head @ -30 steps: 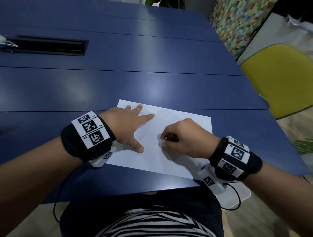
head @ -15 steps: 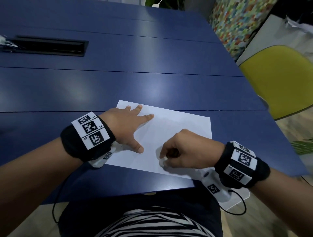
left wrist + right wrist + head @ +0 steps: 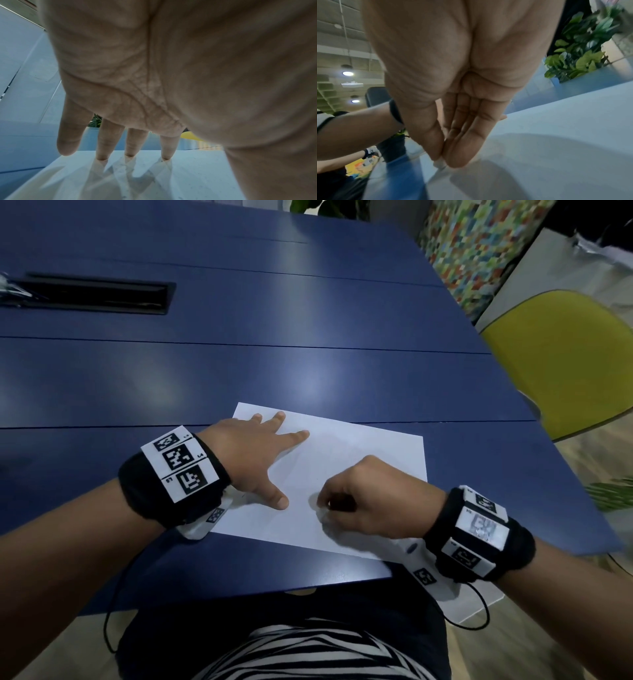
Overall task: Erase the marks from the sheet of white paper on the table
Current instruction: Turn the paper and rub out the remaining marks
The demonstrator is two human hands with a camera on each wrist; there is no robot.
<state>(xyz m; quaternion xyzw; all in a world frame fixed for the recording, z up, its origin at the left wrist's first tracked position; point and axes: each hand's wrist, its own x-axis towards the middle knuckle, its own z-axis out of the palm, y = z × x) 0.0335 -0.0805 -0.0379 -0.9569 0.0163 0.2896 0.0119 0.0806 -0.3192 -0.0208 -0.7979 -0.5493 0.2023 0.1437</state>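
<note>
A white sheet of paper (image 3: pixel 363 453) lies on the blue table (image 3: pixel 308 344), close to its front edge. My left hand (image 3: pixel 274 463) lies flat on the sheet's left part, fingers spread; in the left wrist view several fingertips (image 3: pixel 130 155) press on the paper (image 3: pixel 188 175). My right hand (image 3: pixel 323 510) is curled over the sheet's near middle. Its thumb and fingers pinch a small white eraser (image 3: pixel 439 164), whose end touches the paper (image 3: pixel 556 135). In the head view the fingers mostly hide the eraser. Any marks are too faint to make out.
A black cable slot (image 3: pixel 96 297) is set into the table at the far left. A yellow chair (image 3: pixel 565 361) stands to the right of the table. The table's front edge (image 3: pixel 239 594) runs just below the sheet, above my lap.
The right hand with the eraser slid toward me over the paper, then back away a little. The left hand and the sheet have stayed put.
</note>
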